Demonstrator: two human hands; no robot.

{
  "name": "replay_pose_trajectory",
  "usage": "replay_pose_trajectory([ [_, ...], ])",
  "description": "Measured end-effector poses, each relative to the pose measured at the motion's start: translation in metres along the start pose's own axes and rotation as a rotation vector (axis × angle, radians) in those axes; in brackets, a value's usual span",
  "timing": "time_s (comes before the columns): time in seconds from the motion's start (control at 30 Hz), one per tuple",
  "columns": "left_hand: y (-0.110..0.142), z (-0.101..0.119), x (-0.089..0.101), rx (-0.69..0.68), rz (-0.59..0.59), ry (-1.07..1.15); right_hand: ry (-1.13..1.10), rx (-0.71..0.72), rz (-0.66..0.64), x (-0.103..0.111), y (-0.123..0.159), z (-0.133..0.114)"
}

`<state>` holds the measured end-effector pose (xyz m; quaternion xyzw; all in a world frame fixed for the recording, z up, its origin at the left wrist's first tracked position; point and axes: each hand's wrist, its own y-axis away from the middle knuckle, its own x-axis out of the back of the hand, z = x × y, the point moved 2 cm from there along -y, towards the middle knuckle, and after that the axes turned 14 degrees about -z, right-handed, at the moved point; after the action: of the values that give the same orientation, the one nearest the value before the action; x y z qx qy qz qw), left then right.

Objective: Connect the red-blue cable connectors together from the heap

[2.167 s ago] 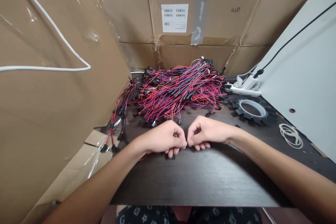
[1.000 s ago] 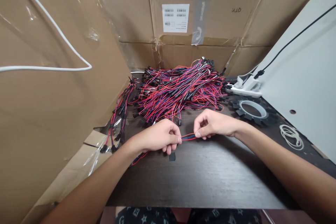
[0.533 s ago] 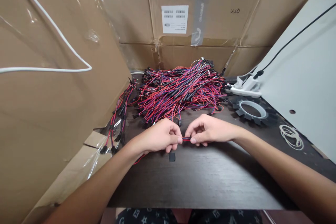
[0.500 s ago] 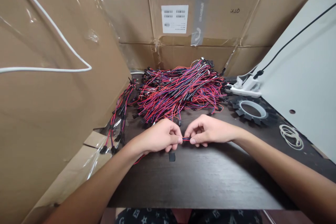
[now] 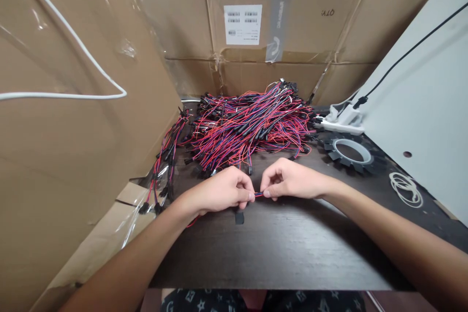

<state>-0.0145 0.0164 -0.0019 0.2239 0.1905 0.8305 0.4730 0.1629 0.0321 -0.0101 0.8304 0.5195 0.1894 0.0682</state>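
Note:
My left hand (image 5: 223, 191) and my right hand (image 5: 290, 180) meet over the dark table (image 5: 285, 248), both pinched on one thin red and blue wire (image 5: 258, 194). Only a short bit of that wire shows between the fingertips. A small black connector (image 5: 239, 217) hangs below my left hand, and the wire's tail trails out under my left wrist. Just beyond my hands lies a big heap of red, blue and black wires (image 5: 248, 126).
A smaller bundle of wires (image 5: 166, 161) lies at the table's left edge. Cardboard boxes wall the left and back. A black toothed ring (image 5: 349, 152), a white power strip (image 5: 343, 119) and a white coil (image 5: 405, 187) sit at right, beside a grey panel (image 5: 424, 102).
My hands drew apart, stretching the wire between them, then came back together. The gap between the fingertips is now very short.

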Motion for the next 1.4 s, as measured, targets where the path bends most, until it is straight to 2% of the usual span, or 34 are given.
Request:
replay_pose_trajectory([
  [0.13, 0.001, 0.0, 0.003, -0.036, 0.014, 0.016, -0.083, 0.01, -0.031, 0.004, 0.003, 0.0],
  [0.33, 0.002, -0.002, 0.008, -0.044, 0.003, 0.0, -0.445, -0.05, 0.0, 0.017, 0.005, 0.012],
  [0.43, 0.004, -0.001, 0.008, -0.034, -0.003, -0.019, -0.483, -0.057, -0.017, 0.02, 0.006, 0.015],
  [0.77, 0.007, -0.002, 0.011, -0.001, 0.005, -0.053, -0.434, -0.074, -0.061, 0.022, 0.007, 0.017],
  [0.93, 0.005, 0.0, 0.009, -0.024, 0.003, -0.029, -0.327, -0.028, -0.127, 0.015, 0.007, 0.012],
  [1.03, 0.005, 0.003, 0.007, -0.018, -0.001, -0.004, -0.245, -0.057, -0.171, 0.01, 0.007, 0.007],
  [1.2, 0.003, 0.003, 0.006, -0.023, 0.003, -0.015, -0.05, -0.046, -0.05, 0.011, 0.007, 0.0],
  [1.4, 0.004, 0.003, 0.007, -0.041, -0.01, -0.009, 0.004, 0.003, -0.002, 0.019, 0.009, -0.001],
])
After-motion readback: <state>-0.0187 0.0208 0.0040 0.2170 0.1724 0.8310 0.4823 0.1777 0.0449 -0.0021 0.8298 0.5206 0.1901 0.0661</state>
